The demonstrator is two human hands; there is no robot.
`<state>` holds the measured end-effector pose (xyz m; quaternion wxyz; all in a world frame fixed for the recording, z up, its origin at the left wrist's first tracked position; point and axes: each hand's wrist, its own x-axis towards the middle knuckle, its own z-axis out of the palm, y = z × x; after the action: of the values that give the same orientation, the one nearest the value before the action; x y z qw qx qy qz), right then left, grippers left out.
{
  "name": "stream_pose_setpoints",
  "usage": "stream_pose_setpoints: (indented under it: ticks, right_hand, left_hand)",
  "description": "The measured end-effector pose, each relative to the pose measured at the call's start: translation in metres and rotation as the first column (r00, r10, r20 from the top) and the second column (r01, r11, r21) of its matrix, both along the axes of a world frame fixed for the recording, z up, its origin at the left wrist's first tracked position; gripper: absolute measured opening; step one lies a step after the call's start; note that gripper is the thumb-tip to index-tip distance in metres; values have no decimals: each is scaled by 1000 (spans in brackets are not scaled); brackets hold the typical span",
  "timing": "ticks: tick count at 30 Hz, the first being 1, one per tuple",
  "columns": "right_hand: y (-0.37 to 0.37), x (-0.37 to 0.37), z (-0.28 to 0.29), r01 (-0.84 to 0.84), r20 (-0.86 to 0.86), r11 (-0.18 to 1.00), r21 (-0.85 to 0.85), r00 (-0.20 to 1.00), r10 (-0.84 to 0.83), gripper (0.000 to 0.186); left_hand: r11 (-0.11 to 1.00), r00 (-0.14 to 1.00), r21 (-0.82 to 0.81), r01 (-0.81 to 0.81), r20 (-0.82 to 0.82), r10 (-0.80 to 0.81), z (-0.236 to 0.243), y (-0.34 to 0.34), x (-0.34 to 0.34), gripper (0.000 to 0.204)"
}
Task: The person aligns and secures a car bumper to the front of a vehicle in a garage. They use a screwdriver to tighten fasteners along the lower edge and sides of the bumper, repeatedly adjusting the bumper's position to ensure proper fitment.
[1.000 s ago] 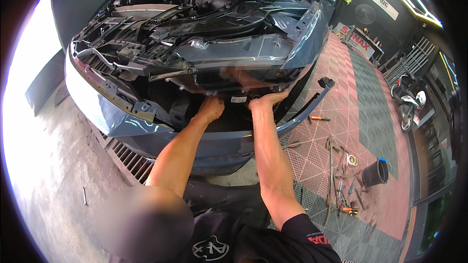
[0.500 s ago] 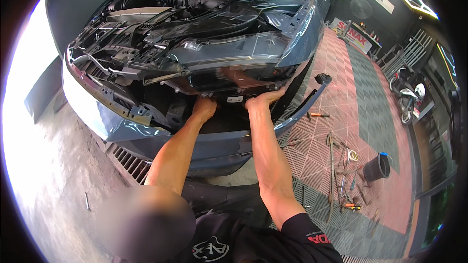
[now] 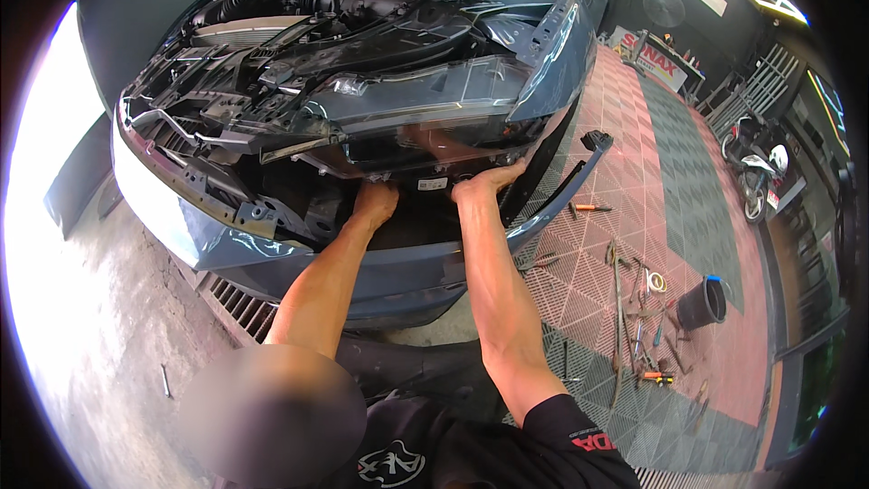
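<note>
Both my hands are at the lower edge of a large clear-lensed headlight (image 3: 421, 100) at the front corner of a dark blue-grey car. My left hand (image 3: 376, 203) has its fingers curled up under that edge; their tips are hidden. To its right, beside a small white label (image 3: 433, 185), my right hand (image 3: 484, 183) grips the same edge, with part of it stretched along toward the fender. The bumper cover (image 3: 389, 267) hangs loose below my wrists, its right end (image 3: 595, 152) standing away from the fender.
The engine bay (image 3: 380, 23) lies uncovered. On the red and grey floor tiles at right are an orange-handled tool (image 3: 593, 207), several scattered tools, a tape roll (image 3: 656, 282) and a black bucket (image 3: 697, 306). A wrench (image 3: 166, 381) lies at left, near a floor grate (image 3: 237, 305).
The view has shifted slightly. Both hands keep their hold under the headlight, with hardly any movement.
</note>
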<state>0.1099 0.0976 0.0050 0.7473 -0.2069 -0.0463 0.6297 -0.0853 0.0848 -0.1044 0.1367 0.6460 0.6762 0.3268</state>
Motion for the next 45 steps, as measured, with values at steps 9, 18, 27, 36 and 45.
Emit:
stream_pose_setpoints:
  ticks: [9, 18, 27, 36, 45]
  right_hand:
    - [-17, -7, 15, 8, -10, 1000, -27, 1000, -8, 88]
    - [-3, 9, -9, 30, -15, 999, 40, 999, -29, 89]
    - [7, 7, -15, 63, -55, 987, -149, 996, -72, 96]
    - [9, 8, -17, 119, -42, 982, -147, 991, -126, 89]
    - [10, 8, -19, 106, -41, 985, -139, 993, -112, 87]
  left_hand:
    - [882, 903, 457, 116, -419, 98, -9, 0, 2, 36]
    - [989, 812, -40, -140, 567, 138, 27, -17, 45, 38]
    - [994, 712, 35, -100, 701, 47, -20, 26, 20, 43]
    - [992, 846, 83, -100, 532, 41, -27, 20, 19, 41]
    - [996, 994, 91, -3, 109, -7, 14, 3, 23, 27]
